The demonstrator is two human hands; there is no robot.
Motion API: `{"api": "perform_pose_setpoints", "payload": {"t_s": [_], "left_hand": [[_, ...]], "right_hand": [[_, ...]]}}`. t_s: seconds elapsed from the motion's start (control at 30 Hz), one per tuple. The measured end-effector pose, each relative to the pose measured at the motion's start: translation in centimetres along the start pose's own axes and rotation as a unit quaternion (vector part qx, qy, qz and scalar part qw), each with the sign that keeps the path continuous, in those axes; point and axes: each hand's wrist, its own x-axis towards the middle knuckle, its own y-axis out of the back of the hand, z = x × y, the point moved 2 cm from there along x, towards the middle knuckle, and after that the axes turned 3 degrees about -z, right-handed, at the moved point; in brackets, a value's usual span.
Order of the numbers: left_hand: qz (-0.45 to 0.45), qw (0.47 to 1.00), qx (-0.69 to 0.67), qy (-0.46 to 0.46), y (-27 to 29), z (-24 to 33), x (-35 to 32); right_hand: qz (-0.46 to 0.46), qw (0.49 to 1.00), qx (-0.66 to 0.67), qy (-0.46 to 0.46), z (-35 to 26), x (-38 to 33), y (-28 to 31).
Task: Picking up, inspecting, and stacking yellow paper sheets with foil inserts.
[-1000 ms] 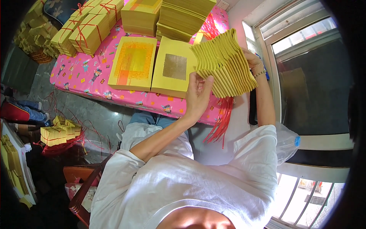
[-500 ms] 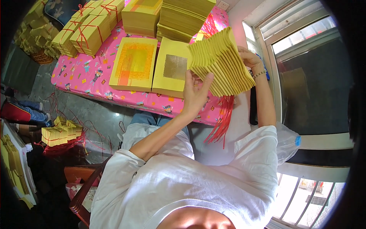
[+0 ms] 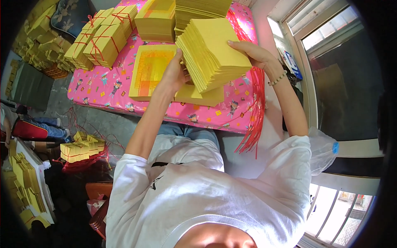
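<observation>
Holds tilted yellow paper stack (image 3: 219, 47) two-handed over pink-covered table (image 3: 95, 91). Cups left side with left hand (image 3: 174, 74), partly hidden fingers. Clamps right edge with right hand (image 3: 257, 54), one digit on top face. Partly hides flat yellow pile (image 3: 198, 98); can't tell if touching. Sits right of orange-printed pile (image 3: 153, 66), near red strings (image 3: 257, 107) draping over table edge.

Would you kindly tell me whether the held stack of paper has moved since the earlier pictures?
Yes: judged against the pink tablecloth, the held stack of paper has moved left, away from the window.
</observation>
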Motion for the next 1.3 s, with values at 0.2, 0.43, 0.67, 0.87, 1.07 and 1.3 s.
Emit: {"api": "perform_pose_setpoints", "payload": {"t_s": [0.2,0.43,0.67,0.87,1.07,1.3], "left_hand": [[-0.045,0.999,0.011,0.023,1.2,2.8,-0.5],[-0.129,0.991,0.03,0.003,0.6,2.7,0.0],[-0.105,0.993,0.056,0.02,0.1,0.6,2.1],[-0.045,0.982,0.182,0.032,-0.1,1.3,0.9],[-0.01,0.974,0.225,0.031,1.0,1.8,0.8],[0.104,0.97,0.216,-0.041,4.1,1.2,1.8]], "right_hand": [[0.041,0.999,-0.018,0.016,-0.4,2.4,-1.9],[0.038,0.999,0.007,0.013,0.5,2.6,-2.0],[0.056,0.996,0.056,0.027,2.8,2.0,-1.2],[0.099,0.991,0.086,0.004,4.1,1.9,-1.1],[0.063,0.995,0.053,0.054,2.5,1.8,-1.1],[0.037,0.993,0.093,0.068,1.1,1.2,-1.8]]}}
